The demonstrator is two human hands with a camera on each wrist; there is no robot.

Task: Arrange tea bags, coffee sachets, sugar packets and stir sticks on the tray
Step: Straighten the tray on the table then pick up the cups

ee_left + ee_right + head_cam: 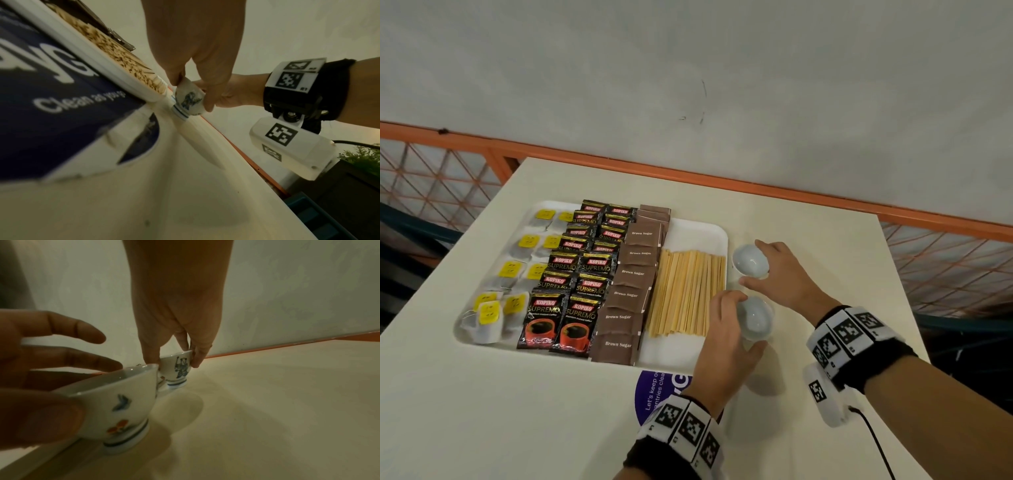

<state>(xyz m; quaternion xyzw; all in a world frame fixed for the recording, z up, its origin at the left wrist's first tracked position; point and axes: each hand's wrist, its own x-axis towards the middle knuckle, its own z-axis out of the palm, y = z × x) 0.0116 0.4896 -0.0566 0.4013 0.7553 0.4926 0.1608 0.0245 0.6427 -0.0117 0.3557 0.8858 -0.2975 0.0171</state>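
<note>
Both forearms bare, no sleeves. Left wristband: black fabric carrying white square blocks printed with black fiducial markers. Right wristband: same build. White camera housing under right wrist, marker-printed, on a black bracket with screw; black cable trails off.

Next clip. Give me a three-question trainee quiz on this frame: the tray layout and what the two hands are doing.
1. True or false: the stir sticks lie at the right end of the tray.
2. What does each hand grip?
3. Brown Sugar packets sit between: A) tea bags and coffee, B) coffee and sticks, C) sticks and cups?

Key: 1 true. 2 left hand the near cup; right hand the far cup. 3 B.
</note>
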